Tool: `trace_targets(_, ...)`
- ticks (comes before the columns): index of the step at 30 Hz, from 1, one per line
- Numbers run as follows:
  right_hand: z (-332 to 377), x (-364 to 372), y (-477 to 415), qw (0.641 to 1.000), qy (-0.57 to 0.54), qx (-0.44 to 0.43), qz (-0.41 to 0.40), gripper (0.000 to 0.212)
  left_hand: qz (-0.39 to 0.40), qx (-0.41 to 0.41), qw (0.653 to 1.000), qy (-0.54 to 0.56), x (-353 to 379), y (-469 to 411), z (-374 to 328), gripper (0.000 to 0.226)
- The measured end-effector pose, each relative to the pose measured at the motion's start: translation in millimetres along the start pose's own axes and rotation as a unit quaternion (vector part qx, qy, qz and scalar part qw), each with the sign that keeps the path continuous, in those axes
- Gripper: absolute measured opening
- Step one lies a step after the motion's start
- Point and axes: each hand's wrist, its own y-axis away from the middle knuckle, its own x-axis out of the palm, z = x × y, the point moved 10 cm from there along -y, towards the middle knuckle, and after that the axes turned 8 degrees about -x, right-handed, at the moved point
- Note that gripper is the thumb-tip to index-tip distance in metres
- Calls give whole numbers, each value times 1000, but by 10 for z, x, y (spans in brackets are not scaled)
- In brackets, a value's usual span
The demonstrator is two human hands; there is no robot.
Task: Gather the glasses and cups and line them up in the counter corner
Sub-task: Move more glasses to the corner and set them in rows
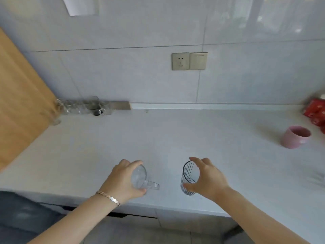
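Note:
My left hand (121,180) grips a clear glass mug (140,178) from the side, its handle pointing right. My right hand (207,178) wraps around a tall ribbed clear glass (189,178). Both stand near the front edge of the pale counter (158,138). Several clear glasses (82,106) are grouped in the far left corner against the tiled wall. A pink cup (296,136) stands alone at the right.
A wooden cabinet side (21,95) bounds the counter on the left. A red patterned package (316,113) lies at the far right edge. A wall socket and switch (189,61) sit above the counter.

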Motion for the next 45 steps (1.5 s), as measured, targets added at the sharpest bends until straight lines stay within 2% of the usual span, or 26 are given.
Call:
trace_targets(10, 2200, 1031, -1108, 996, 43, -51, 51, 83, 4, -32, 998, -51, -1072, -195, 2401, 79)
trace_targets(19, 3199, 1494, -2222, 994, 58, -63, 65, 83, -19, -57, 989, -135, -1859, -1191, 3562, 72)
trace_targets(26, 3689, 1737, -3289, 992, 61, -85, 78, 84, 6, -83, 983, -162, -2189, -2244, 4163, 69)
trace_targets(29, 3869, 1825, -3677, 991, 53, -84, 88, 84, 16, -69, 984, -164, -2315, -2725, 4316, 61)
trace_targets(35, 4074, 1994, -4227, 995, 34, -50, 77, 84, 51, 18, 976, -213, -2330, -3747, 4519, 59)
trace_targets(40, 4150, 2151, -4519, 998, 28, 6, 53, 84, 113, 109, 943, -293, -2106, -4419, 4593, 67)
trace_targets(45, 4215, 2278, -4750, 997, 25, 57, 34, 84, 148, 170, 910, -349, -1950, -4662, 4651, 68)
